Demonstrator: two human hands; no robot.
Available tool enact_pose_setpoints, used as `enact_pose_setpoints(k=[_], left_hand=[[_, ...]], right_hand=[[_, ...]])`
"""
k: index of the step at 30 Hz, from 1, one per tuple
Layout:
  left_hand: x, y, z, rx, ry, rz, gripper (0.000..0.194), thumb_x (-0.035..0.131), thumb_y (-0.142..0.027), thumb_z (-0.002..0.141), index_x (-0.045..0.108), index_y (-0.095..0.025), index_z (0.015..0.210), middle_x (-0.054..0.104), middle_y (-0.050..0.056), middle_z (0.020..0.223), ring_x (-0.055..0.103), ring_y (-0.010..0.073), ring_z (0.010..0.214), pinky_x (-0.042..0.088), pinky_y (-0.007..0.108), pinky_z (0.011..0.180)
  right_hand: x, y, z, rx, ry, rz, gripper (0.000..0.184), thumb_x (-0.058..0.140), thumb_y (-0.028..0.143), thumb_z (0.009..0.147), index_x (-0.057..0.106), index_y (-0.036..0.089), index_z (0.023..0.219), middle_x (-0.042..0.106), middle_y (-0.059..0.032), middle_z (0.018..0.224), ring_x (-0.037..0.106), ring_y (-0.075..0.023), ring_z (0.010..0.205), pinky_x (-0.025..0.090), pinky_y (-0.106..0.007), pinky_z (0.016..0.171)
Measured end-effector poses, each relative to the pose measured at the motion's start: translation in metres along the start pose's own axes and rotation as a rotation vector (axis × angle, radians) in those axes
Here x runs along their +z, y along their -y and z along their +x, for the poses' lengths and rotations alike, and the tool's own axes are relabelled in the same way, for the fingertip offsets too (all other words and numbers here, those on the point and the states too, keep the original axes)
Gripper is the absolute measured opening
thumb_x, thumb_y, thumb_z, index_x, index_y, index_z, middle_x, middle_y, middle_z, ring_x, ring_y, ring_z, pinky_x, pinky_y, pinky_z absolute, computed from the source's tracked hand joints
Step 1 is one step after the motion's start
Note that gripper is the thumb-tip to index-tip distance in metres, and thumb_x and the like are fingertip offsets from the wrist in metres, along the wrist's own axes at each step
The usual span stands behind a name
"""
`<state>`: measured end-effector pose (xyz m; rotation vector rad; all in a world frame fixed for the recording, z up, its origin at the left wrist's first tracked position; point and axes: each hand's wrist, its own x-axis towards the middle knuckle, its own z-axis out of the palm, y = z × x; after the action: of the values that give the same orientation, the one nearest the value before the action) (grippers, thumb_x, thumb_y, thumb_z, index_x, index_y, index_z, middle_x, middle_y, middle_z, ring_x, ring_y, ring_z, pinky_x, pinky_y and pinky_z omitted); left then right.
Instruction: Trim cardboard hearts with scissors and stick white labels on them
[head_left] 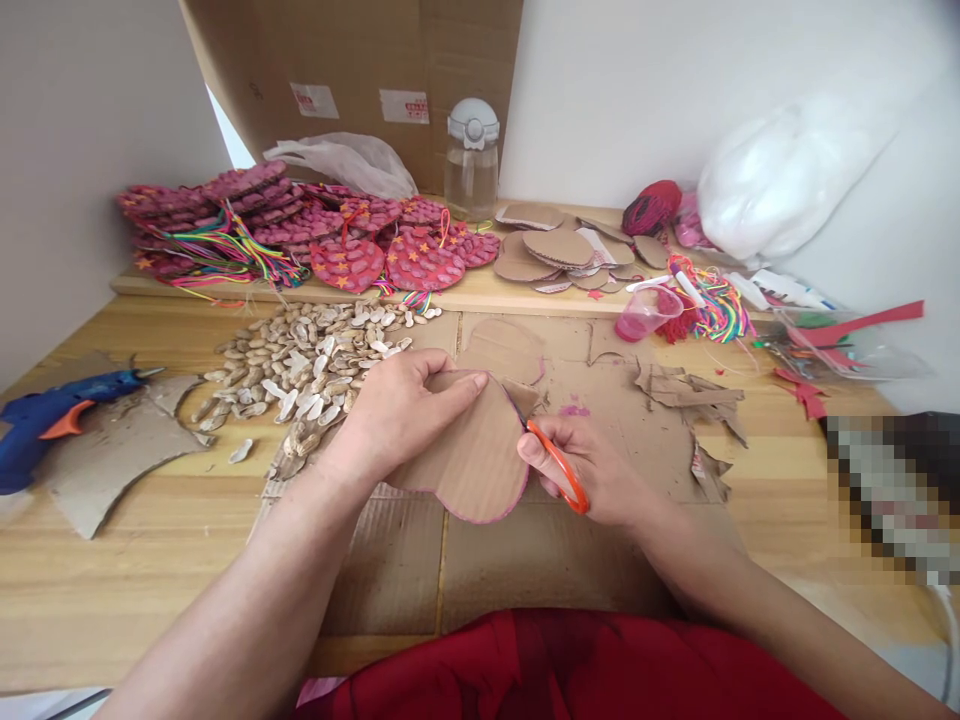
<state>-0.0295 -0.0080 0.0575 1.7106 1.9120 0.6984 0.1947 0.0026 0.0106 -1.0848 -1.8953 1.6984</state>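
Note:
My left hand (409, 405) grips a piece of brown cardboard (469, 450), thumb on top and fingers hidden beneath. Its lower edge is rounded into lobes and carries a thin pink line. In my right hand (592, 465) is a pair of scissors (566, 475) with orange handles. The blades meet the right edge of the cardboard, and a narrow offcut stands up beside them. Under both hands lies a flat cardboard sheet (487, 570), with a rounded outline showing just beyond the held piece.
Peanut shells (300, 360) are heaped left of centre. A blue glue gun (67, 415) rests on cardboard at far left. Decorated red pieces (345, 250), a bottle (472, 165) and cut cardboard shapes (559, 248) line the back ledge. Torn scraps (694, 390) and a plastic cup (649, 308) lie right.

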Motion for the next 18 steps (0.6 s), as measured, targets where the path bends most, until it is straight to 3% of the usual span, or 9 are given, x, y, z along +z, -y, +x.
enact_pose_setpoints(k=[18], left_hand=[[-0.0003,0.0035,0.0012,0.008,-0.001,-0.011,0.045,0.057,-0.060,0.082,0.062,-0.020,0.065,0.059,-0.001,0.060,0.049,0.0150,0.057,0.030,0.028,0.055]], right_hand=[[0.0015,0.0002,0.0018,-0.017,-0.060,-0.074,0.049,0.063,0.059,0.086,0.041,0.020,0.065,0.034,0.0068,0.056,0.030,-0.0079,0.051,0.019,-0.026,0.049]])
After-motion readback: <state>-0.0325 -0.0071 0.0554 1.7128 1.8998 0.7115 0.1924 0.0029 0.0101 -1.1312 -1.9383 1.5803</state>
